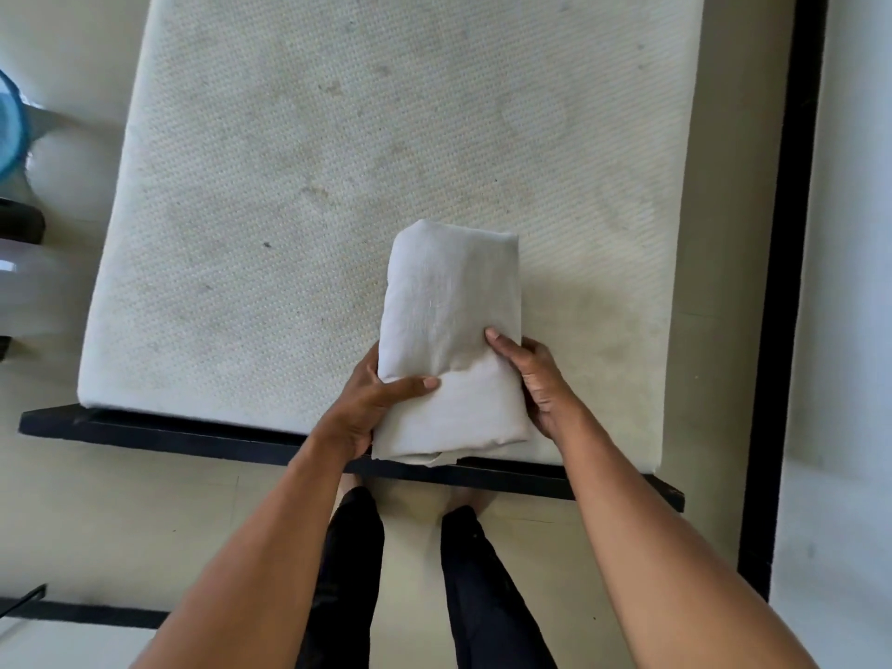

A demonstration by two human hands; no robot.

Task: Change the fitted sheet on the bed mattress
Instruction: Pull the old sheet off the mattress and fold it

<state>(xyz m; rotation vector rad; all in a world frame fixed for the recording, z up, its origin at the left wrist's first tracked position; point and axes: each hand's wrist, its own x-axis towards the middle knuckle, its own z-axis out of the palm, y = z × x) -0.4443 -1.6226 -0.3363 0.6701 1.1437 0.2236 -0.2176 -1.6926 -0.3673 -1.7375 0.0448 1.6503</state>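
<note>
Hands gripping a folded white sheet [451, 340] at the near edge of a bare mattress [338, 161].

Left hand [374, 403] clasps the bundle's lower left side, thumb laid across the top and fingers curled underneath; right hand [536, 383] holds its right side, fingers wrapped round the edge. Sheet lies at lower centre of the frame, its near end overhanging the black bed frame [193, 439]. Stains mark the mattress. A blue object [9, 123] shows at the upper left edge.
</note>
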